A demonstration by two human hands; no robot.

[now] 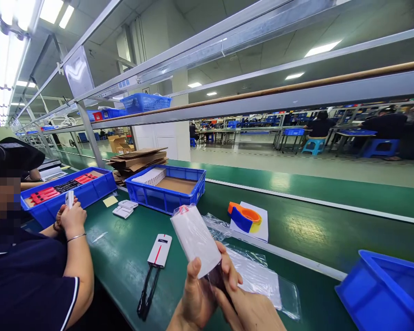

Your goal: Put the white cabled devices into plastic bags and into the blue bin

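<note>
A flat white device in a clear plastic bag (196, 239) is held up, tilted, with a bit of red at its top and something dark at its lower end. My left hand (196, 296) is closed round its lower part, thumb on the front. My right hand (246, 301) is closed on the lower end, fingers against the side and the dark part; its fingertips are partly hidden. On the bench to the left lies a similar white device (160, 250) with a red stripe and two black leads (147, 289). Bagged white items (258, 278) lie beyond my right hand.
A tape roll (246, 216) rests on white paper behind a metal strip. Blue bins stand at the right (382, 294) and back (165, 200); another bin (69, 202) holds red and black parts. A co-worker (34, 271) sits close on the left, holding a white piece.
</note>
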